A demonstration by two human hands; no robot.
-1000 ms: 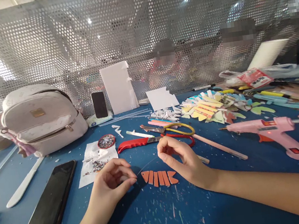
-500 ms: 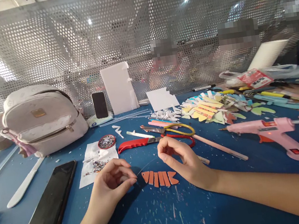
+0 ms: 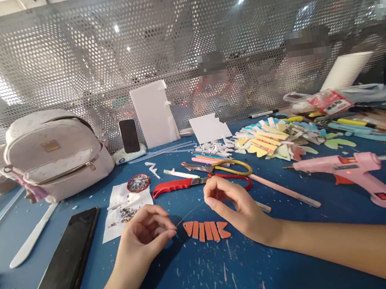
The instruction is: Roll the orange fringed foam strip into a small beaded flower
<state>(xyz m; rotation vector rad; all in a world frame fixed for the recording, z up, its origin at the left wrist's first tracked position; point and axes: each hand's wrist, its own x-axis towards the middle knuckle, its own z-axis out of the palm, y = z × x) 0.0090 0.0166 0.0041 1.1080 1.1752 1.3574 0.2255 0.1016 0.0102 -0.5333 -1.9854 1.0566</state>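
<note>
A thin, pale thread [image 3: 190, 214] runs slantwise between my two hands. My left hand [image 3: 147, 234] pinches its lower end between thumb and fingertips. My right hand [image 3: 236, 208] has curled fingers closed at the upper end. Just below the thread lies a row of orange cut pieces [image 3: 207, 230] forming a fish shape, with a pointed head and a notched tail. Neither hand touches these pieces. Beyond my right hand are yellow-and-red-handled scissors [image 3: 232, 166] and a red-handled cutter [image 3: 173, 186].
A pink glue gun [image 3: 347, 168] lies at right, near a heap of coloured cut scraps [image 3: 271, 138]. At left are a phone [image 3: 62, 261], a white plastic knife [image 3: 33, 236] and a white backpack [image 3: 54, 154]. A round dish of beads [image 3: 138, 183] sits on white paper [image 3: 112, 218].
</note>
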